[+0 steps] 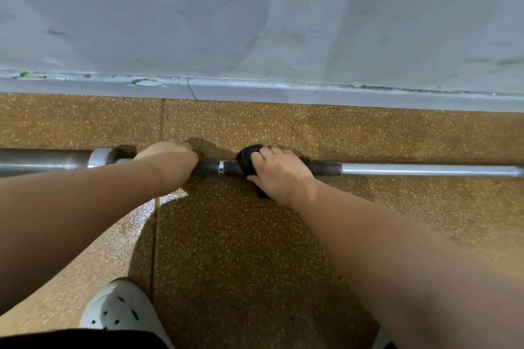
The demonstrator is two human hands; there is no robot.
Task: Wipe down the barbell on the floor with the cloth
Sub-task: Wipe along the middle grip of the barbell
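A long steel barbell (425, 169) lies on the speckled brown floor, parallel to the wall. Its thick sleeve and collar (99, 156) are at the left; a dark knurled section with a bright ring (221, 167) shows between my hands. My left hand (167, 160) is closed around the shaft just right of the collar. My right hand (279, 171) presses a black cloth (247, 156) wrapped around the knurled part; a bit of cloth hangs below the wrist.
A scuffed grey wall (255, 22) with a low skirting runs just behind the bar. My white clog (122, 312) stands on the floor at the lower left. A floor seam (157, 221) runs toward me.
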